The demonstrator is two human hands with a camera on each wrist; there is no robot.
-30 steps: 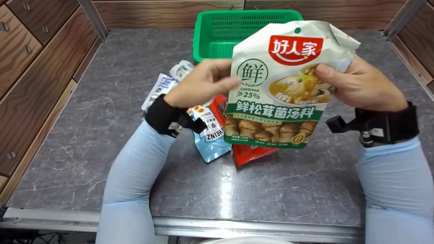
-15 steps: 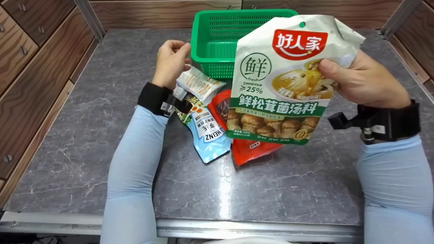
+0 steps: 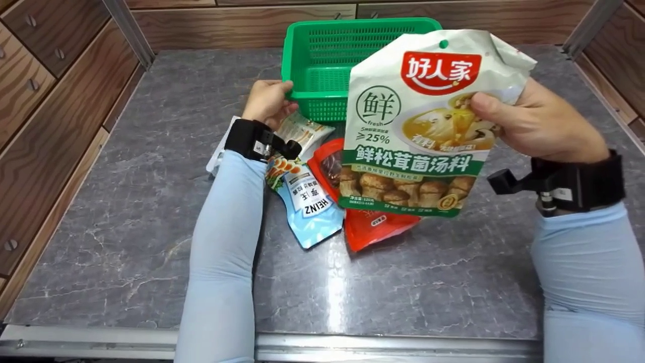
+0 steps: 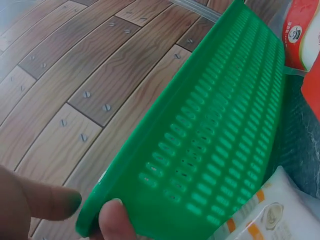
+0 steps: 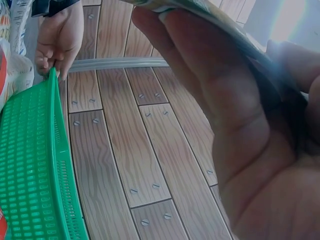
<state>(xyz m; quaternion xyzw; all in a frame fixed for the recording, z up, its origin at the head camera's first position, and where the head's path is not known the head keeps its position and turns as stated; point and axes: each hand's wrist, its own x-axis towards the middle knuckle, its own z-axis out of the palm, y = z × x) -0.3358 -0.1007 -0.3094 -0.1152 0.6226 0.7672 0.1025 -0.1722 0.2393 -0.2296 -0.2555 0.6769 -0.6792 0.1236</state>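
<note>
My right hand (image 3: 546, 123) holds up a white and green soup-mix pouch (image 3: 413, 164) by its right side, thumb on the front and fingers behind. Mushrooms and a bowl of soup are printed on it. At the front left corner of the green plastic basket (image 3: 322, 108), my left hand (image 3: 267, 103) pinches the rim between thumb and fingers. The left wrist view shows the thumb (image 4: 52, 200) and a fingertip on either side of that rim. Part of the basket's right side is hidden behind the pouch in the head view.
In front of the basket lie a blue Heinz pouch (image 3: 310, 212), a red pouch (image 3: 375, 229) and a white packet (image 3: 305, 132). Another pale packet (image 3: 221, 146) shows beside the left wrist. Wood-patterned panels (image 3: 242, 25) border the grey table (image 3: 151, 227).
My left hand has left the soup-mix pouch's left edge, moved back and left to the basket, and taken its rim. The right hand keeps the pouch nearly in place.
</note>
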